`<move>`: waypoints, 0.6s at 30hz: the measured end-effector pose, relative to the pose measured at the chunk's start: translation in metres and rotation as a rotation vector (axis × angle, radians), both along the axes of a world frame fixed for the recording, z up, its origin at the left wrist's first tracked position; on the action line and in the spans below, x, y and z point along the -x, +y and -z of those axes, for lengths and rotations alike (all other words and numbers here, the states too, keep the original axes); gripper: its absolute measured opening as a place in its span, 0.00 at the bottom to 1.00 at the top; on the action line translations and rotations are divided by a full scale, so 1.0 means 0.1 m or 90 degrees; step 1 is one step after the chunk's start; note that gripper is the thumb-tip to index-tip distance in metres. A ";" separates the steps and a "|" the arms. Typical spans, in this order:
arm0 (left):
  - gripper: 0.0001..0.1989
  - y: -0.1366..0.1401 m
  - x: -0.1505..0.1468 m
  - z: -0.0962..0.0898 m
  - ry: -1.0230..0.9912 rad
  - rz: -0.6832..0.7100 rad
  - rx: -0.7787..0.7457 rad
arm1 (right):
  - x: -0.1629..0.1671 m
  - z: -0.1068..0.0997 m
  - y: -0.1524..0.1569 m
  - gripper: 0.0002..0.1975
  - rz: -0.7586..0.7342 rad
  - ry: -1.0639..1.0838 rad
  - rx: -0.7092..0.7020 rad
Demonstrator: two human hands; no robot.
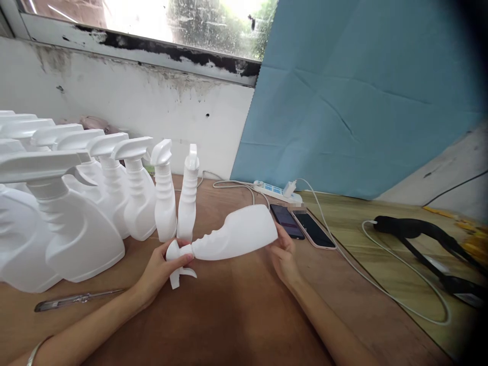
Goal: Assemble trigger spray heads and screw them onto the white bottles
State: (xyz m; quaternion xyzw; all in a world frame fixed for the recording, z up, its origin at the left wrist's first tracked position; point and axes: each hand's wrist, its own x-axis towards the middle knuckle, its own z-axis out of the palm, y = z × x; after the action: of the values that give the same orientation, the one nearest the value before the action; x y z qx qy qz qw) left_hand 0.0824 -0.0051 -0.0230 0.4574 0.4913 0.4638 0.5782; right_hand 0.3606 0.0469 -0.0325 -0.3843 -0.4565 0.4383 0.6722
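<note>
A white spray bottle lies on its side in the air above the brown table, held between my two hands. My left hand is closed around its trigger spray head, thumb across the collar, with the trigger pointing down. My right hand grips the base end of the bottle, its fingers partly hidden behind it. Just behind my left hand stand two upright white spray bottles, a nearer-left one and one turned end-on.
Several white spray bottles crowd the table's left side. A clear-handled screwdriver lies before them. Right of my hands are two phones, a power strip with white cables, and a black strap-like object. A blue cloth hangs behind.
</note>
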 end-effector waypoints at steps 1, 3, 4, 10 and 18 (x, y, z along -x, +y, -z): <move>0.19 0.00 0.00 0.01 -0.014 0.004 0.007 | 0.00 0.00 0.00 0.24 -0.006 -0.006 -0.009; 0.19 0.00 -0.01 0.01 -0.034 0.008 0.022 | 0.00 0.02 0.02 0.23 -0.002 -0.018 -0.024; 0.19 0.00 -0.02 0.01 -0.039 0.008 0.028 | -0.01 0.03 0.03 0.21 0.003 -0.029 -0.027; 0.20 -0.02 -0.02 -0.02 -0.001 0.021 0.026 | -0.07 0.06 0.07 0.15 0.085 -0.073 -0.022; 0.19 -0.04 -0.04 -0.08 0.065 0.049 -0.008 | -0.04 0.06 0.05 0.19 0.080 -0.077 -0.013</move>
State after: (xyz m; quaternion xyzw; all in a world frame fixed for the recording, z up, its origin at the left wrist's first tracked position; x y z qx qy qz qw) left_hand 0.0867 -0.0088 -0.0148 0.5028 0.4995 0.4199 0.5670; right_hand 0.3643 0.0518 -0.0389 -0.4316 -0.4755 0.3664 0.6733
